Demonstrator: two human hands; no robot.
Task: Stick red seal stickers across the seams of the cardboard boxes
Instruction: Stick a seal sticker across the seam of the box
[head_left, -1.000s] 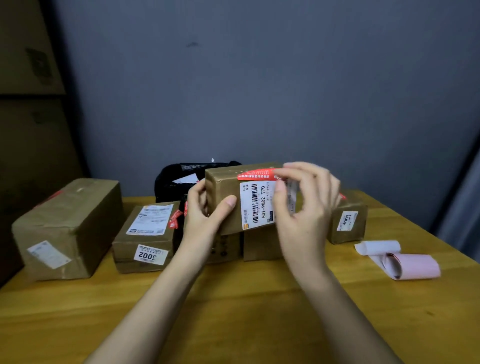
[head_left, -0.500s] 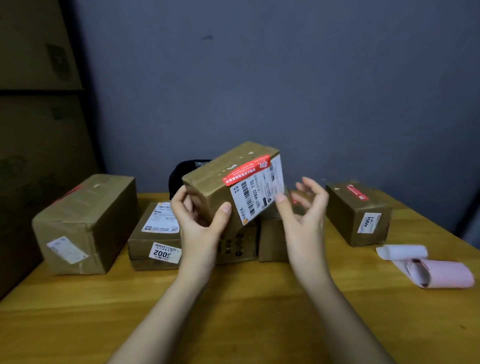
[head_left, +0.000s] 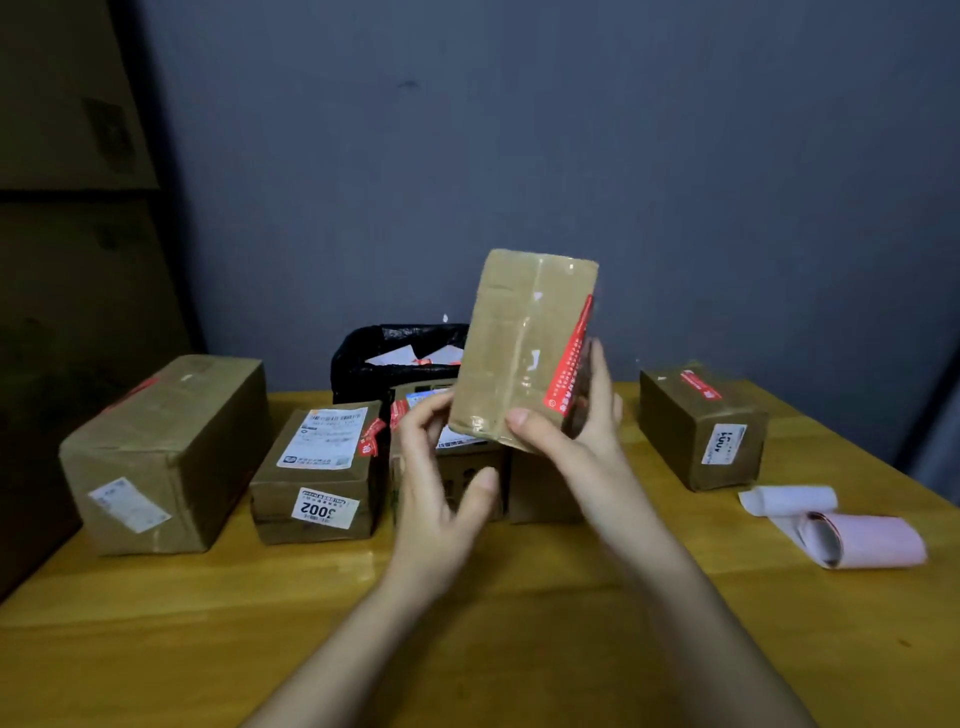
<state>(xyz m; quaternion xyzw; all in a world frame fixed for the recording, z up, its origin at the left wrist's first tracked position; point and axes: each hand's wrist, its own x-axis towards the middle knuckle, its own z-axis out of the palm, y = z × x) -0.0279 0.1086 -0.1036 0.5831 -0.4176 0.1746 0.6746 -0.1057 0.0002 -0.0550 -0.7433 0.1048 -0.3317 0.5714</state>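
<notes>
The small cardboard box was held upright above the table, its taped face toward the camera and a shiny seam of clear tape running down its middle. A red seal sticker lay along its right edge, wrapped round the corner. The right hand gripped the box at its lower right corner, thumb on the front and fingers behind. The left hand was off the box, fingers loosely spread just beside its lower left corner, holding nothing.

Carried by one hand at a corner, the box looked light. Its walls seemed stiff enough to take a pinch, though the glossy tape would probably be slippery, so bare cardboard near the edges seemed the safer hold. Pressing the sticker down would likely need the other hand bracing the far face.

Behind stood more boxes: a labelled one with a red sticker at its edge, a big one at the left, another at the right. A black bag sat at the back, and a curl of backing paper lay on the right.
</notes>
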